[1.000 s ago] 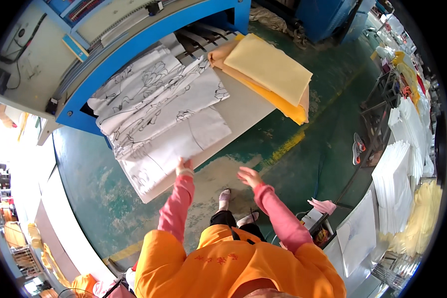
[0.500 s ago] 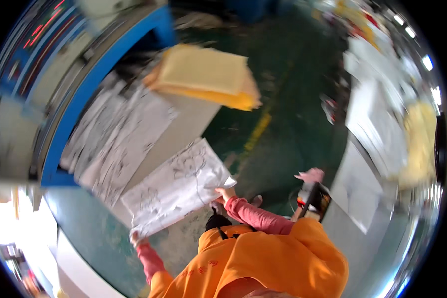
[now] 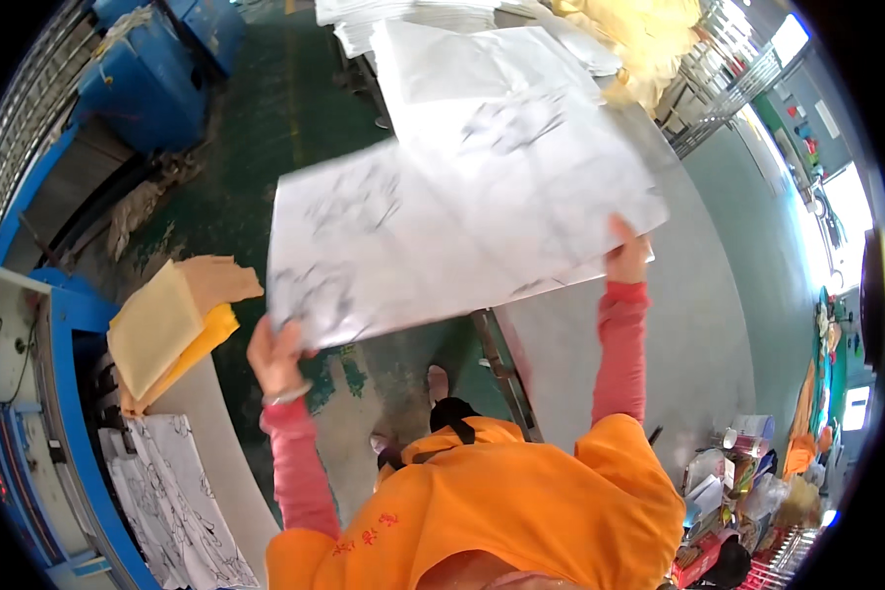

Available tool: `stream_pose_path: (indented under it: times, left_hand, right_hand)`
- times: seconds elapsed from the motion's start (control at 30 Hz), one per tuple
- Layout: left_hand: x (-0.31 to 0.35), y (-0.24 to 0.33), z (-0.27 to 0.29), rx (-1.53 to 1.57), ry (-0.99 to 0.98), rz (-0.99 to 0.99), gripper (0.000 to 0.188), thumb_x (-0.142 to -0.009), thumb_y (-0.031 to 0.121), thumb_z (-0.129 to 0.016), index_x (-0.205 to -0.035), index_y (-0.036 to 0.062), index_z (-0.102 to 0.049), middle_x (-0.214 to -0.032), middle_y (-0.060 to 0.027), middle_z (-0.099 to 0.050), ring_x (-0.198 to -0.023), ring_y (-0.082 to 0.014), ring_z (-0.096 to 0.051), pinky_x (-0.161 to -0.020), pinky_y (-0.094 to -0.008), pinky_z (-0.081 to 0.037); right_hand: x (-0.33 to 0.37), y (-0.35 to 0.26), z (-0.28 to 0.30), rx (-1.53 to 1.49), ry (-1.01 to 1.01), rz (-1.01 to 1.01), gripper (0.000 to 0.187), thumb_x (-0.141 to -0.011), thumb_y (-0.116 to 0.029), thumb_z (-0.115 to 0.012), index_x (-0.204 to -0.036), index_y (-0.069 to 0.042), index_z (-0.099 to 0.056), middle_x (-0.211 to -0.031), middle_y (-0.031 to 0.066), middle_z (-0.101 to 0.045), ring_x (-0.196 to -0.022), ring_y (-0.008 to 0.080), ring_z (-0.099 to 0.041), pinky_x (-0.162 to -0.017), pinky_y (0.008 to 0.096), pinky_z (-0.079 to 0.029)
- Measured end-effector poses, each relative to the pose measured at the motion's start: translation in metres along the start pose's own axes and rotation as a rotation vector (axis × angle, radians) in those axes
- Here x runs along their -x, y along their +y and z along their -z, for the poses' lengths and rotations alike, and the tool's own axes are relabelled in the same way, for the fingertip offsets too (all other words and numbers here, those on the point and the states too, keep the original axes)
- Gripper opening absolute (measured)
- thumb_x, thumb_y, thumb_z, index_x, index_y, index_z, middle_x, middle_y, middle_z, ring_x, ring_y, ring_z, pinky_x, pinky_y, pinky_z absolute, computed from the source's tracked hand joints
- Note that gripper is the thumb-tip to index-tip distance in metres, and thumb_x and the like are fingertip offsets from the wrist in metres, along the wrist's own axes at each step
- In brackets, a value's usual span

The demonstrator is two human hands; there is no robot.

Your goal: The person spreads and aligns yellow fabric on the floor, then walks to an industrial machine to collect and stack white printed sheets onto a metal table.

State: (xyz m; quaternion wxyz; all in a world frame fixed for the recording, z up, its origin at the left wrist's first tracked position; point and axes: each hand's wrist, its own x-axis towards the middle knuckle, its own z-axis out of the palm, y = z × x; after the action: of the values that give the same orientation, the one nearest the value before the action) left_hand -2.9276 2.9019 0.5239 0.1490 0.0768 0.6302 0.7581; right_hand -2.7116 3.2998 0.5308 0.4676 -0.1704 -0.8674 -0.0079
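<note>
Holding sheet by near edge in grip of left hand and right hand, partly above surface. Judged lifted, not yet released, with more patterned cloth left at machine.

A folded white cloth with blurred dark-grey flower outlines is held up spread wide and nearly flat, gripped near its eight o'clock and four o'clock corners, the near edge slanting up toward three o'clock, the twelve o'clock edge too indistinct to trace.
</note>
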Motion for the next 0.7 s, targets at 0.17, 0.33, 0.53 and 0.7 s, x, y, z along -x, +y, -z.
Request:
stream_pose_path:
  times: [0.17, 0.33, 0.53, 0.7]
  left_hand:
    - [-0.032, -0.057, -0.145, -0.158, -0.378, 0.027, 0.014, -0.069, 0.008, -0.048, -0.077, -0.0031, -0.048, -0.059, -0.0067, -0.051, -0.04, -0.0124, -0.047, -0.038, -0.0214, -0.038]
    - [-0.007, -0.205, -0.234, -0.272, -0.521, 0.332, 0.018, -0.069, 0.015, -0.047, -0.068, -0.0032, -0.047, -0.055, -0.0088, -0.052, -0.04, -0.0158, -0.051, -0.035, -0.0248, -0.038]
    - [-0.006, -0.28, -0.084, -0.204, -0.059, 0.678, 0.015, -0.072, 0.017, -0.046, -0.079, 0.0041, -0.045, -0.06, -0.0089, -0.053, -0.043, -0.0151, -0.051, -0.038, -0.0232, -0.039]
    - [0.025, -0.315, 0.127, -0.151, 0.323, 0.719, 0.009, -0.07, 0.011, -0.048, -0.072, 0.003, -0.049, -0.06, -0.012, -0.053, -0.045, -0.0186, -0.051, -0.037, -0.0287, -0.04]
  right_hand:
    - [-0.024, 0.088, -0.01, -0.945, 0.48, -0.937, 0.031, -0.069, -0.012, -0.053, -0.097, -0.004, -0.043, -0.09, 0.0036, -0.046, -0.079, 0.0119, -0.044, -0.066, 0.024, -0.038]
    - [0.15, 0.319, -0.008, 0.025, 0.194, -1.295, 0.044, -0.063, -0.013, -0.055, -0.103, -0.005, -0.037, -0.098, 0.0114, -0.044, -0.087, 0.021, -0.044, -0.074, 0.0316, -0.035]
    - [0.126, 0.155, -0.098, 0.753, -0.64, -1.035, 0.052, -0.065, -0.031, -0.049, -0.111, -0.013, -0.031, -0.113, 0.0142, -0.031, -0.107, 0.0269, -0.026, -0.083, 0.0441, -0.025]
    - [0.135, -0.021, -0.169, 0.381, -0.713, -0.265, 0.056, -0.067, -0.036, -0.045, -0.115, -0.015, -0.027, -0.121, 0.0096, -0.022, -0.111, 0.0284, -0.019, -0.086, 0.048, -0.016]
